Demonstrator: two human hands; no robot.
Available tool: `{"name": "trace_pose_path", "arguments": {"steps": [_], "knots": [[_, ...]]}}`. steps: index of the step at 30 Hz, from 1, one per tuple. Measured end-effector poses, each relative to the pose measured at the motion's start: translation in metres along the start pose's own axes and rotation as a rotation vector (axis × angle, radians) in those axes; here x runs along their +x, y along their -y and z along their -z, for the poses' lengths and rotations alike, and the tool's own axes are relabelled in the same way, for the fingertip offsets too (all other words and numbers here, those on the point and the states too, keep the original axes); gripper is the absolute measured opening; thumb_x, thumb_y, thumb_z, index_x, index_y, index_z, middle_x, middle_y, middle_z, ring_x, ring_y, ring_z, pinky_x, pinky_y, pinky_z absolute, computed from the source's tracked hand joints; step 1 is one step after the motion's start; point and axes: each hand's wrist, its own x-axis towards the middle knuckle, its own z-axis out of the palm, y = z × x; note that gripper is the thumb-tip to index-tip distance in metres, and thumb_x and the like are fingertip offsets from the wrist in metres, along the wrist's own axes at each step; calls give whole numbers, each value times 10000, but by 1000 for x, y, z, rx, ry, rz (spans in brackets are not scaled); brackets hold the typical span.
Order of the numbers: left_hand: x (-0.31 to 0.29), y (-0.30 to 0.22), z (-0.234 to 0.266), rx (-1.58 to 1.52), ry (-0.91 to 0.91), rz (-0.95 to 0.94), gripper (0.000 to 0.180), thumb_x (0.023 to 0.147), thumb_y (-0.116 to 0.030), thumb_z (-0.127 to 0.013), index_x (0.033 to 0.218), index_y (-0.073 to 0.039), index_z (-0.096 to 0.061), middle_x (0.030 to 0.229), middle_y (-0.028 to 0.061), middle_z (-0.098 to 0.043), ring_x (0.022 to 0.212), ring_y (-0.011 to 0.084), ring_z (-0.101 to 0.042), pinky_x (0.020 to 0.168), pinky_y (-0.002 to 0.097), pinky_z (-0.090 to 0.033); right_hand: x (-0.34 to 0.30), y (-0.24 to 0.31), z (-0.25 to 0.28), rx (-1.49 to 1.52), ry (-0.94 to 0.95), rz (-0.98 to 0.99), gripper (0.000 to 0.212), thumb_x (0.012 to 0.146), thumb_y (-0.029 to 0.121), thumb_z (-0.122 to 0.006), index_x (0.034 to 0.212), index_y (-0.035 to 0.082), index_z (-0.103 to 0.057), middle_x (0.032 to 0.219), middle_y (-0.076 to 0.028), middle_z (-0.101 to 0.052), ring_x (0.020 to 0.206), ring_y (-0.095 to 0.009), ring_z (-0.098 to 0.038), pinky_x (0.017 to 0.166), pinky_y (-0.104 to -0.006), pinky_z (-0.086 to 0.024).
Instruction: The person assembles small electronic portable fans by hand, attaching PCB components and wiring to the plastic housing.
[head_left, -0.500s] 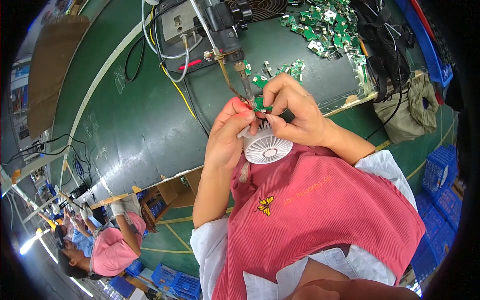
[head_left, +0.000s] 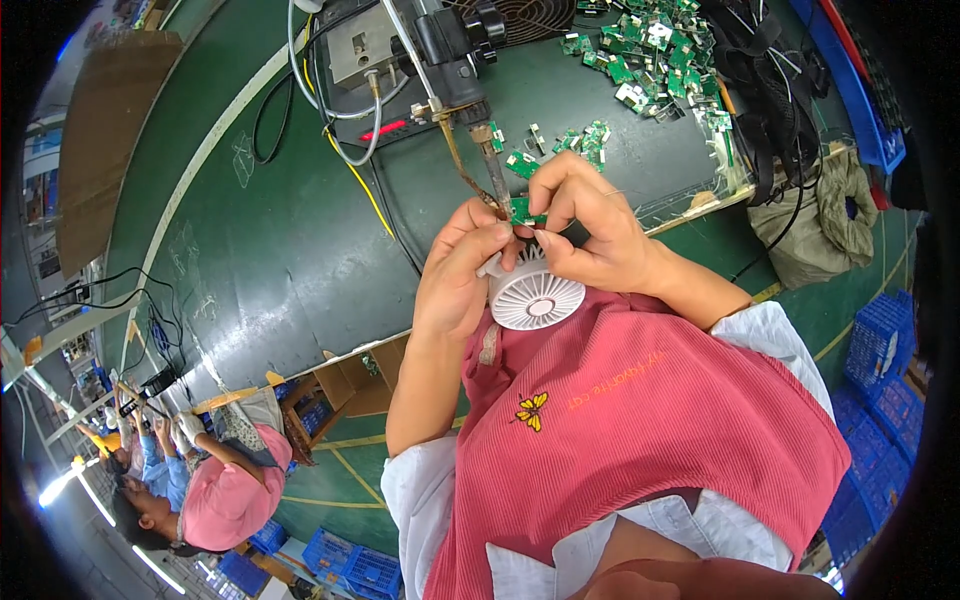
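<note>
Under the tip of a soldering iron [head_left: 493, 172] fixed on a stand, my two hands work close together. My left hand [head_left: 455, 270] is closed, its thumb and fingers holding a small white round fan [head_left: 538, 302] with a slotted grille. A small green circuit board [head_left: 522, 211] lies between my fingertips, just above the fan and at the iron's tip. Bent fingers of my right hand [head_left: 598, 228] pinch at the board's right edge, the thumb near the fan's upper side. Thin leads between the fingertips are too small to make out.
A soldering station [head_left: 375, 55] with hoses and cables stands at the far side of the green bench [head_left: 270, 250]. Loose circuit boards [head_left: 660, 50] are heaped at the far right beside black straps [head_left: 770, 90]. Blue crates [head_left: 870, 400] stand right; a co-worker [head_left: 235, 490] sits left.
The red glow on my left fingers is gone. Both hands and the fan stay almost in place. At the left, the co-worker's arms and head have shifted.
</note>
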Motion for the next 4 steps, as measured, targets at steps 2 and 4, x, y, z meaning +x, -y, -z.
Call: {"name": "trace_pose_path", "arguments": {"steps": [2,4], "knots": [[0,0,0,5,12,-5,59,848,-34,-502,816,-73,-470,848,104,-600,665,113,-481,671,242,-398,0,1,0,4,0,-3,194,704,-13,-607,796,48,-447,886,-125,-490,769,-226,-495,692,-321,-429],[0,0,0,8,16,-11,52,849,-37,-503,825,-71,-472,854,106,-602,664,117,-482,679,248,-401,1,2,1,-2,7,-12,191,709,-9,-605,804,49,-450,892,-124,-490,774,-224,-498,697,-325,-432]]}}
